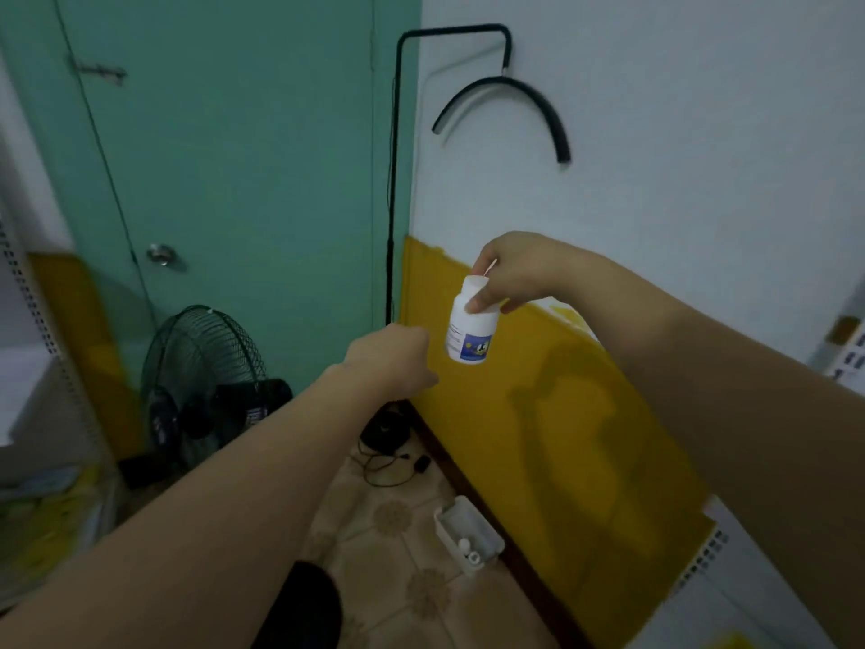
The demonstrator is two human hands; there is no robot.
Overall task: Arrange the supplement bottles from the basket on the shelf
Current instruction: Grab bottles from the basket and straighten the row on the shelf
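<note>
A white supplement bottle (469,327) with a blue and yellow label hangs in the air in front of the yellow and white wall. My right hand (515,269) pinches it by its white cap from above. Just left of the bottle and a little lower, my left hand (391,360) is loosely curled, holds nothing and stays apart from the bottle. On the floor by the wall stands a white basket (468,534) with two small white bottles lying in its near end. The corner of a white perforated shelf (702,562) shows at the lower right.
A black standing fan (201,386) is at the left before a green door (224,156). Black cables (388,456) lie on the tiled floor. Another white shelf unit (32,367) stands at the far left. A black hook hangs on the wall (515,100).
</note>
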